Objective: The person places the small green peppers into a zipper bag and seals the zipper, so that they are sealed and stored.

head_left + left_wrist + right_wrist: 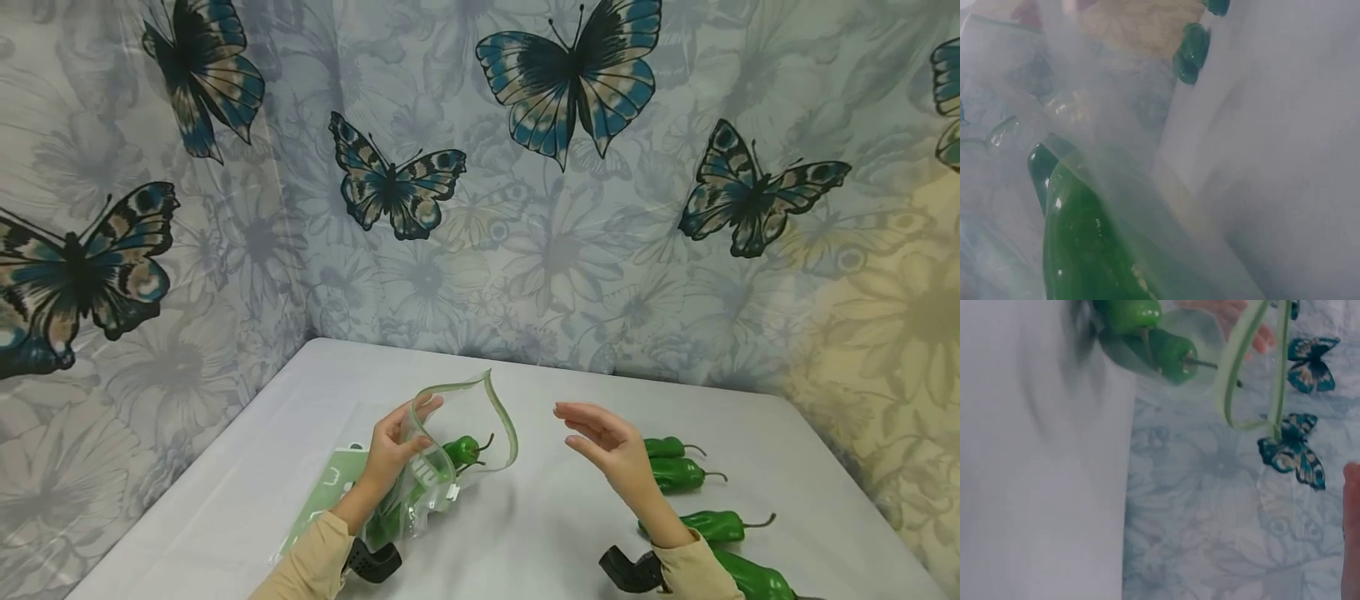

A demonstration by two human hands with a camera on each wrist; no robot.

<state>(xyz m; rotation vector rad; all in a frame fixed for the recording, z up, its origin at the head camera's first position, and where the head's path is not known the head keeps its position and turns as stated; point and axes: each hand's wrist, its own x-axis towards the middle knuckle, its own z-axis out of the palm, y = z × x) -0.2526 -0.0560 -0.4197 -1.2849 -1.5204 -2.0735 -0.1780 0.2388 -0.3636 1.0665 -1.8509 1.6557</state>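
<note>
A clear zip bag (513, 442) with a green-edged mouth stands spread in my left hand (396, 446), whose thumb and fingers grip its near side. Green peppers (463, 451) lie inside it, stems toward the mouth. Through cloudy plastic, the left wrist view has one pepper (1085, 237) up close. The right wrist view gives two stemmed peppers (1175, 357) below the bag's green zip strip (1230, 394). To the right of the bag, my right hand (611, 448) hovers over the table, fingers extended, thumb apart, holding nothing.
Several loose green peppers (718, 526) lie on the white table (540, 533) by my right forearm. A flat green packet (330, 483) with white print is left of the bag, partly behind my left arm. Butterfly-patterned cloth (562, 250) hangs behind the table.
</note>
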